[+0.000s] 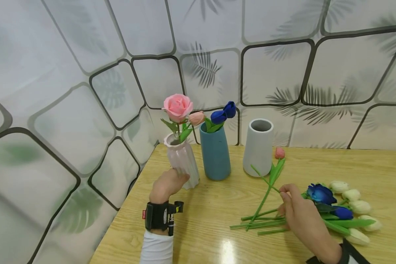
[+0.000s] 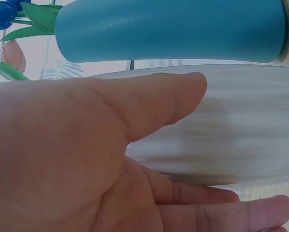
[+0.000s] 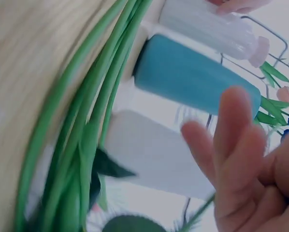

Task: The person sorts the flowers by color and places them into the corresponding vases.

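Observation:
My left hand (image 1: pixel 169 185) holds the lower part of a pale pink fluted vase (image 1: pixel 181 156), thumb on one side and fingers on the other. A pink rose (image 1: pixel 178 107) and a peach tulip (image 1: pixel 196 118) stand in that vase. Over the pile of flowers, my right hand (image 1: pixel 300 214) pinches a thin green stem (image 1: pixel 262 175) that points up left. Which bloom belongs to this stem, I cannot tell. Beside the hand lie a blue rose (image 1: pixel 321 193), a blue tulip (image 1: pixel 342 212) and several white tulips (image 1: pixel 360 207), their green stems (image 1: pixel 250 224) reaching left under the palm.
A teal vase (image 1: pixel 215 156) with blue tulips (image 1: pixel 219 117) stands right of the pink one. Further right is a white vase (image 1: pixel 258 150) with no flowers in it. A pink tulip (image 1: pixel 279 153) lies on the wooden table (image 1: pixel 191 234) by its base. Behind hangs a patterned curtain (image 1: pixel 214 73).

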Tool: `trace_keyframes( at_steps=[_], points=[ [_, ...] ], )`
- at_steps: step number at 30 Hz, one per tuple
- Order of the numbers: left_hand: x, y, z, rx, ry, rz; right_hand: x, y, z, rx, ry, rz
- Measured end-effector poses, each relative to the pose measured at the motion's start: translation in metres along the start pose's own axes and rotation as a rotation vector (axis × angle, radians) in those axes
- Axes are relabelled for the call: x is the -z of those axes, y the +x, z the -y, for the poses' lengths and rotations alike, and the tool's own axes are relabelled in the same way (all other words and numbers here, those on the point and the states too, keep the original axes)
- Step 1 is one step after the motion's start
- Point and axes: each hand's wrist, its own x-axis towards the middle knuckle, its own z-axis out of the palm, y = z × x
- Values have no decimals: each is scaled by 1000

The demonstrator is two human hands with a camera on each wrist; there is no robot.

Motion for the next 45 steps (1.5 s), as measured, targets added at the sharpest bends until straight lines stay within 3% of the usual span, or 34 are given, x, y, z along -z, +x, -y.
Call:
trace_keyframes(
  at_steps=[4,9,14,16,19,21,25,29,34,38,41,45],
  points=[
    [0,0,-1,-3,-5,2,-4,-1,5,-65,230,-95],
    [0,-2,-3,4,4,6,-15,-4,12,-88,519,-196],
    [-5,-4,-12,35,-8,70,-25,-6,12,-172,787,-287],
    [-9,-4,-18,1,10,101,-27,-6,9,-227,949,-281],
    [-19,-3,-29,-115,46,129,-26,-6,5,-332,1217,-219],
    [-27,-1,-37,-199,68,156,-23,-7,4,-416,1331,-159],
    [-42,3,-54,-334,85,217,-18,-7,5,-535,1445,-131],
    [-57,6,-71,-400,67,234,-16,-7,6,-597,1556,-167],
    [-75,16,-90,-444,37,201,-13,-10,7,-578,1678,-172],
    [-84,24,-104,-429,-9,197,-10,-11,9,-567,1767,-167],
    [-87,29,-114,-428,-37,188,-8,-10,13,-526,1748,-200],
    [-92,34,-122,-420,-82,154,-10,-8,20,-456,1610,-283]
  ],
)
